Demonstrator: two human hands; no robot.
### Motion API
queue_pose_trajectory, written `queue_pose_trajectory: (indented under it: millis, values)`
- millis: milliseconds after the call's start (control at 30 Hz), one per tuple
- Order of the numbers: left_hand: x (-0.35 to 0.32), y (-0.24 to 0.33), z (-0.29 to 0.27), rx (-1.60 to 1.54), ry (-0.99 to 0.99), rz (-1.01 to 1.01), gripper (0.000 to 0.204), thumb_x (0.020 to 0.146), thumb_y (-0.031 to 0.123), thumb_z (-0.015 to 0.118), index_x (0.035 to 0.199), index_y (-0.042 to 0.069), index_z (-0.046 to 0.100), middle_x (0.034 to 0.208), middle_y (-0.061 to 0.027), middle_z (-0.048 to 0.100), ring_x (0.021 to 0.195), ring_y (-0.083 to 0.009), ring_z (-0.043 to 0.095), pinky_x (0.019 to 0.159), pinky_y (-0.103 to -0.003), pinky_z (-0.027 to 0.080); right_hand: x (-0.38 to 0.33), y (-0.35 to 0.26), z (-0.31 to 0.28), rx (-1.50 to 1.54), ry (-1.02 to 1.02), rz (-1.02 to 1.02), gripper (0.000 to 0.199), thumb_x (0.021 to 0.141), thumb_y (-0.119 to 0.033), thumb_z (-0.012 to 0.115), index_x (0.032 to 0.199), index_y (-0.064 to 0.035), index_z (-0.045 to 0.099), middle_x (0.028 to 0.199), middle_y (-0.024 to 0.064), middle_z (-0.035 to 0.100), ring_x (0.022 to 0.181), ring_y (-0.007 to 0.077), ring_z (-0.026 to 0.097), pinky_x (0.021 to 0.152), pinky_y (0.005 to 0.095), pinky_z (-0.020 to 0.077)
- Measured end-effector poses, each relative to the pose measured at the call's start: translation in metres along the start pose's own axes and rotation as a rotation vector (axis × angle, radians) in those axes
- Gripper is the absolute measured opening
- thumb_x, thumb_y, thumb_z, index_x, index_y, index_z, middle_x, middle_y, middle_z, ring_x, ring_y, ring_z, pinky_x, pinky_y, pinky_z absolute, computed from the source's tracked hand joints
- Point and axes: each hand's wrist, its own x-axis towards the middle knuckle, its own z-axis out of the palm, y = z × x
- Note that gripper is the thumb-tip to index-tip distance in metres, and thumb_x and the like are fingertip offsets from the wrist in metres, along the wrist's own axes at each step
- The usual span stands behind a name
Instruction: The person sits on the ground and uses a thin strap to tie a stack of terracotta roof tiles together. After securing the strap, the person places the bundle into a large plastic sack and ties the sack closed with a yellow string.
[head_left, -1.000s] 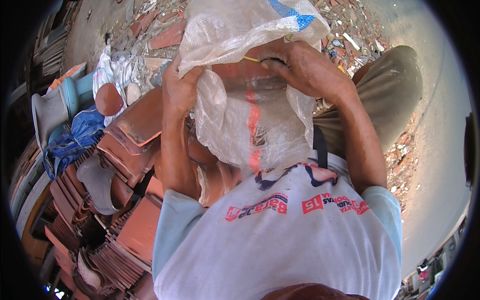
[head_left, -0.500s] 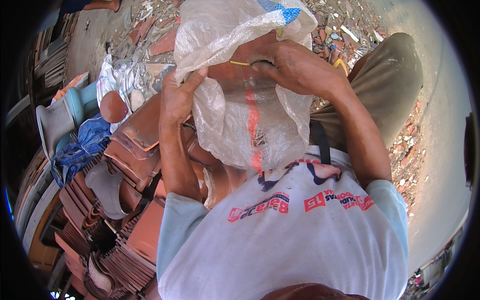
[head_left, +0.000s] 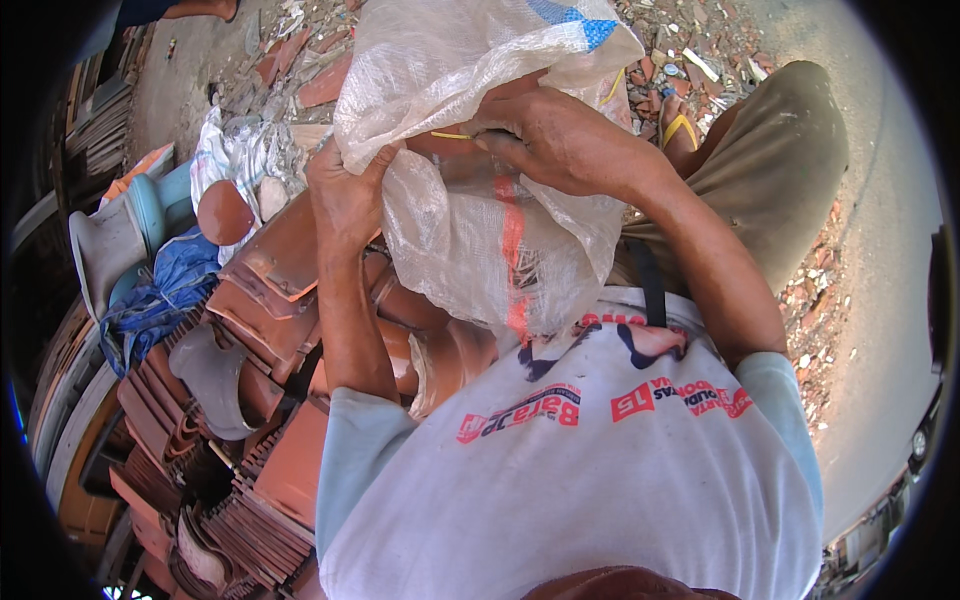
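Note:
A translucent white woven plastic sack (head_left: pixel 430 230), with a red stripe and a blue patch, hangs in front of my chest with its mouth spread. My left hand (head_left: pixel 347 198) is closed on the left side of its rim, thumb on top. My right hand (head_left: pixel 570 143) reaches over the opening, thumb and fingers pinched on a thin yellow cord (head_left: pixel 452 135). That cord runs left toward the rim by my left thumb. Reddish clay tile shows within and behind the sack, partly hidden by it.
Stacked clay roof tiles (head_left: pixel 255 520) fill the left side, beside a blue tarp (head_left: pixel 175 285) and a grey-and-teal pedestal-like object (head_left: pixel 120 235). Broken tile rubble (head_left: pixel 320 85) lies ahead. My sandalled foot (head_left: pixel 680 130) is at right, and a paved road (head_left: pixel 890 330) runs beyond.
My right hand has shifted left across the sack's mouth with the yellow cord. My left hand and the rim have moved slightly left.

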Motion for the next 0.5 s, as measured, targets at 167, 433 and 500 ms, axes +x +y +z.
queue_pose_trajectory:
  millis: [167, 433, 500]
  values:
    - [0.003, -0.015, 0.005, -0.062, 0.033, -0.019, 0.031, 0.097, 0.017, 0.076, 0.124, 0.002, 0.072, 0.112, -0.0052, 0.075, 0.098, -0.0137, 0.067, 0.088, -0.03, 0.053, 0.01, -0.01, 0.004, -0.015, 0.022, -0.009, 0.029, 0.097, -0.018, 0.059, 0.118, -0.0007, 0.071, 0.112, 0.025, 0.071, 0.106, 0.045, 0.066, 0.093, 0.0501, 0.0515]
    - [-0.001, -0.022, 0.005, -0.038, 0.003, -0.055, 0.025, 0.096, 0.007, 0.074, 0.12, 0.002, 0.074, 0.109, -0.005, 0.077, 0.096, -0.0122, 0.068, 0.085, -0.03, 0.055, 0.018, -0.003, 0.02, -0.024, 0.069, 0.017, 0.031, 0.099, -0.029, 0.061, 0.115, -0.0055, 0.074, 0.102, 0.0261, 0.072, 0.097, 0.047, 0.067, 0.086, 0.0524, 0.0528]
    - [-0.005, -0.022, 0.004, -0.048, 0.003, -0.074, 0.025, 0.094, 0.003, 0.074, 0.119, 0.003, 0.075, 0.107, -0.0051, 0.078, 0.095, -0.0116, 0.069, 0.084, -0.03, 0.055, 0.017, 0.002, 0.026, -0.025, 0.062, 0.019, 0.031, 0.098, -0.03, 0.062, 0.113, -0.006, 0.074, 0.099, 0.026, 0.072, 0.093, 0.0473, 0.068, 0.083, 0.0525, 0.0533]
